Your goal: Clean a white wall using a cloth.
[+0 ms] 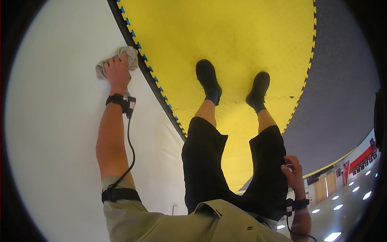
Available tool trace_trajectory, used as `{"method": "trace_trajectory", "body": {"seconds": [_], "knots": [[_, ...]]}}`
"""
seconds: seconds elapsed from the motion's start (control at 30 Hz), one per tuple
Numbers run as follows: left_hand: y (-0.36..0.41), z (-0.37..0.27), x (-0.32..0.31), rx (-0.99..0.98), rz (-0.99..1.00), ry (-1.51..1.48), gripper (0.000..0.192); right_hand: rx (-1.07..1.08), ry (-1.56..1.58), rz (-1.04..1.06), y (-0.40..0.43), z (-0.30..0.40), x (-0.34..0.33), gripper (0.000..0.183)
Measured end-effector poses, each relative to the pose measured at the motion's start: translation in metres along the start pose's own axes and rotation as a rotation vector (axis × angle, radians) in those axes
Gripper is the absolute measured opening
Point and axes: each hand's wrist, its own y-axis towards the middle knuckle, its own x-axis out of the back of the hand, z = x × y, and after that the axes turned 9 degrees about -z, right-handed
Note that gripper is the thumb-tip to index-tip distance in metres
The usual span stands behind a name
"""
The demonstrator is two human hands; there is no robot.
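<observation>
My left hand point(118, 71) presses a crumpled grey-beige cloth point(131, 57) against a large white wall point(60, 121), close to the dark strip where the wall meets the floor. Part of the cloth bulges out on both sides of the fingers. My right hand point(292, 169) hangs beside the right leg of my black shorts with its fingers loosely curled and apart, holding nothing that shows. Each wrist bears a black strap with a small cabled device.
Yellow interlocking foam mats point(235, 36) lie under my black shoes point(207, 75). A dark baseboard strip point(151, 78) runs along the wall. Grey flooring point(335, 84) spreads to the right. Farther off are a beige curtain point(325, 191) and ceiling lights.
</observation>
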Motion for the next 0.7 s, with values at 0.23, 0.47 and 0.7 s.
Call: {"method": "trace_trajectory", "body": {"seconds": [0.23, 0.47, 0.7], "knots": [[-0.006, 0.001, -0.002, -0.059, 0.022, 0.056, 0.041, 0.032, -0.001, -0.011, 0.003, -0.014, 0.001, 0.031], [-0.132, -0.057, 0.022, -0.150, 0.313, -0.073, 0.022, 0.094, 0.021, 0.045, 0.000, -0.031, 0.009, 0.033], [-0.256, -0.064, 0.112, -0.114, 0.356, -0.198, 0.022, 0.177, -0.018, 0.116, 0.003, -0.052, 0.027, 0.041]]}}
